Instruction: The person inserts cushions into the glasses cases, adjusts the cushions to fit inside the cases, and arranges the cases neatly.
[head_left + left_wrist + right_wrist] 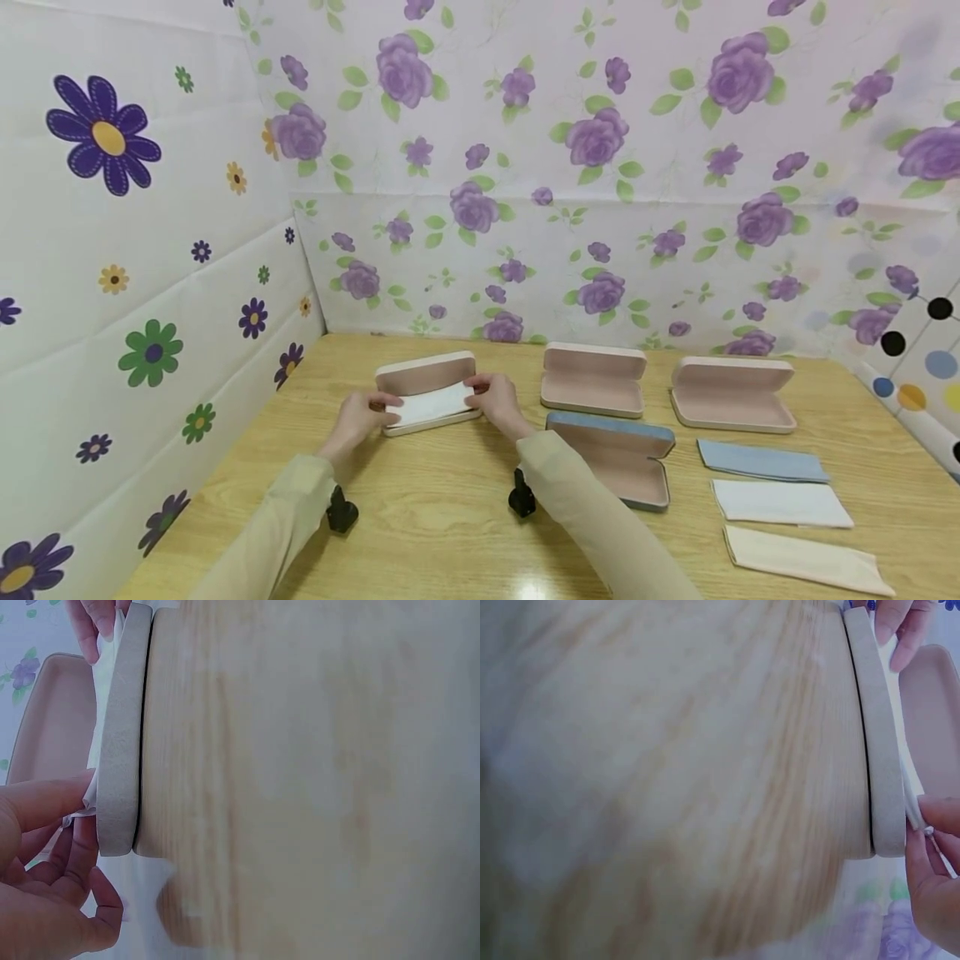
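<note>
A folded white cloth (429, 405) lies across the base of an open, pink-lined glasses case (426, 375) on the left part of the table. My left hand (360, 419) pinches the cloth's left end between thumb and fingers, as the left wrist view shows close up. At the other end, my right hand (495, 400) pinches the cloth's right edge. In both wrist views the pale outer wall of the case (124, 742) stands on the wood, and the cloth (911, 784) shows just over its rim. The inside of the base is mostly hidden under the cloth.
Two pale open cases, one mid-table (592, 392) and one further right (731, 404), stand at the back. A blue open case (622, 467) sits beside my right forearm. Folded cloths in blue (763, 462), white (782, 503) and cream (806, 557) lie at the right.
</note>
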`<state>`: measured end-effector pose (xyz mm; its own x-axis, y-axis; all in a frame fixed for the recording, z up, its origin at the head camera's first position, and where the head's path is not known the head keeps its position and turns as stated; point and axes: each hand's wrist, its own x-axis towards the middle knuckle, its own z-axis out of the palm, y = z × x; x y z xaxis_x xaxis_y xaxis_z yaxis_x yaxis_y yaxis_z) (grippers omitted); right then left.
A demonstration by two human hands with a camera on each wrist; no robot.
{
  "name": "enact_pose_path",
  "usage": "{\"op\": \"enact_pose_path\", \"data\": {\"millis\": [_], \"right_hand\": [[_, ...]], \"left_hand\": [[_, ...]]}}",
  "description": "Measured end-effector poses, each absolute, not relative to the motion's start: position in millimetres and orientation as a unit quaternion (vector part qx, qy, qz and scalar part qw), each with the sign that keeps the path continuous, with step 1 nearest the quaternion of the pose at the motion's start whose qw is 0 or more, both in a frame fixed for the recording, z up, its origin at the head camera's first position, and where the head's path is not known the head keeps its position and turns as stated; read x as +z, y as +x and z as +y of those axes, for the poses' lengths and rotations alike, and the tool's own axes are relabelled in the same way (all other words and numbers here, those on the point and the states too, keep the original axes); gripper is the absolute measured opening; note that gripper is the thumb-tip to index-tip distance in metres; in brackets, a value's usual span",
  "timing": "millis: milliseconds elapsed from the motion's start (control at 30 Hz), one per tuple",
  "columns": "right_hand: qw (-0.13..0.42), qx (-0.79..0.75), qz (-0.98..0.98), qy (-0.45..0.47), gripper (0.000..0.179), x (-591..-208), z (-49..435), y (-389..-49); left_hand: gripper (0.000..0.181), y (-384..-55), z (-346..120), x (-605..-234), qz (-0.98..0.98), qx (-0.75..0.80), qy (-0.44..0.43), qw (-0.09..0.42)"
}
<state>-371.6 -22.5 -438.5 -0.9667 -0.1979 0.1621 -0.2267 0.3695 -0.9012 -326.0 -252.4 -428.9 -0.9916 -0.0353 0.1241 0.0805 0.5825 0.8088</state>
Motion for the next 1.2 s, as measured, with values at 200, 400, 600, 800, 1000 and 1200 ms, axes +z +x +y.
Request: {"op": "enact_pose_path", "data": {"millis": [200,400,600,800,1000,1200], "right_hand": [[0.016,0.531,-0.839,0.121,0.024,-437,-26,-372],[0.014,0.521,-0.844,0.125,0.025,-436,-27,-373],[0.009,0.513,-0.849,0.123,0.027,-435,-27,-372],[0.008,0.522,-0.844,0.124,0.03,-431,-26,-370],[0.014,0.548,-0.829,0.113,0.024,-428,-27,-366],[0.056,0.6,-0.795,0.074,0.019,-428,-29,-364]], "left_hand": [[0.02,-329,-254,-433,-0.886,-0.459,-0.016,0.066],[0.02,-330,-254,-434,-0.891,-0.449,-0.025,0.067],[0.022,-328,-251,-431,-0.893,-0.446,-0.021,0.057],[0.024,-328,-250,-430,-0.896,-0.438,-0.026,0.062],[0.025,-322,-255,-426,-0.894,-0.44,-0.018,0.079],[0.026,-316,-259,-417,-0.862,-0.495,0.015,0.107]]}}
